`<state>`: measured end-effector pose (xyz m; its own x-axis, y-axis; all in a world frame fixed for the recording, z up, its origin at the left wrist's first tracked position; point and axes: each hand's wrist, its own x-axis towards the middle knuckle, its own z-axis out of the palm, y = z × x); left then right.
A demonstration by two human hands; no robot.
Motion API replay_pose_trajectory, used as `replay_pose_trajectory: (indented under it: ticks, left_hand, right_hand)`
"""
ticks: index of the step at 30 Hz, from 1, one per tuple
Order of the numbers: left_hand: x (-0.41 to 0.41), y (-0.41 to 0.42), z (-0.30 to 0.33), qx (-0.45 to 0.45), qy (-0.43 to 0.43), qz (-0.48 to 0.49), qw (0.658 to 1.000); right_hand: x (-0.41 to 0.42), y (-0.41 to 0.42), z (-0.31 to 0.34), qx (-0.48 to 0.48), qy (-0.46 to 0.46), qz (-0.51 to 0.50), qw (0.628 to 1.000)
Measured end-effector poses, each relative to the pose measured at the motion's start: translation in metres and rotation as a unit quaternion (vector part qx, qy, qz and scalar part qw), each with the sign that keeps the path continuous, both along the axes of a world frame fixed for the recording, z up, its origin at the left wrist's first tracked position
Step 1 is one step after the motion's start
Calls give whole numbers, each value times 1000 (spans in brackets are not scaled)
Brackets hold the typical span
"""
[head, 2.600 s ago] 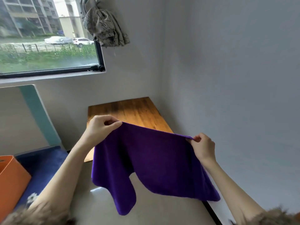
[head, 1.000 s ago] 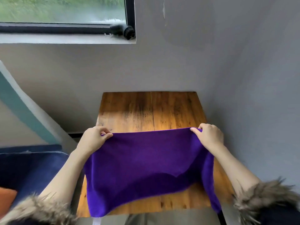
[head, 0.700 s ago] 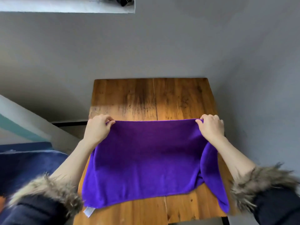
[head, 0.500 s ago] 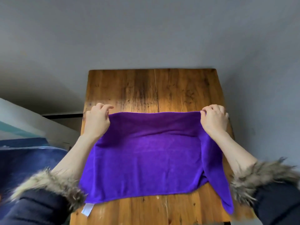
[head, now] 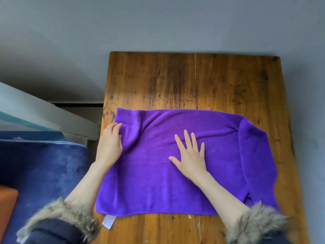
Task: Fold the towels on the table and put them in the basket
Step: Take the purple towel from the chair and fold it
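On the near half of the table (head: 228, 80) the purple towel (head: 158, 184) is lying spread out, with its right end flopped over. The right hand (head: 190, 155) is pressing flat on it with straight fingers, and the left hand (head: 110, 144) is resting loose at its left edge. No fold is looking finished yet, and I am not seeing any basket
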<state>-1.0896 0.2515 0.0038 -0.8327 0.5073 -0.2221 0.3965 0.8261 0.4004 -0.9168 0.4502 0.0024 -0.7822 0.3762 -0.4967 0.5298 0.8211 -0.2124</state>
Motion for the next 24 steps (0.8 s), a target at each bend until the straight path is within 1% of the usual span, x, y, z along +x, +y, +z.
replay_pose_trajectory:
  ticks: [2,3,6,9,11,13,15,17,22,24]
  left_hand:
    - [6,1,-9,-26,12,-58,998]
    - [10,1,-14,-53,6,-69,996]
    - [16,-9,-26,-131,18,-80,988]
    - [4,-23,-26,-154,32,-75,985]
    - [-7,-31,-23,-136,40,-43,989]
    - [-16,-34,-18,-82,38,25,996]
    - [-19,-32,-14,-29,45,104,993]
    - [-19,-26,-14,-20,39,155,987]
    - [-19,-18,-17,-15,-10,219,976]
    - [-16,-17,-15,18,11,183,983]
  right_hand:
    - [-1,-8,-7,9,-24,7,1000]
    - [0,-9,-9,15,-30,9,999]
    - [2,-7,-13,24,-39,16,999]
    - [2,-8,-12,28,-49,21,998]
    - [1,-9,-11,33,-55,23,998]
    - [1,-9,-10,35,-60,24,997]
    - [0,-9,-10,35,-64,24,997]
    - [0,-9,-9,35,-68,23,997]
    - [-1,-10,-9,35,-74,26,996]
    - [-1,-10,-9,35,-74,27,996]
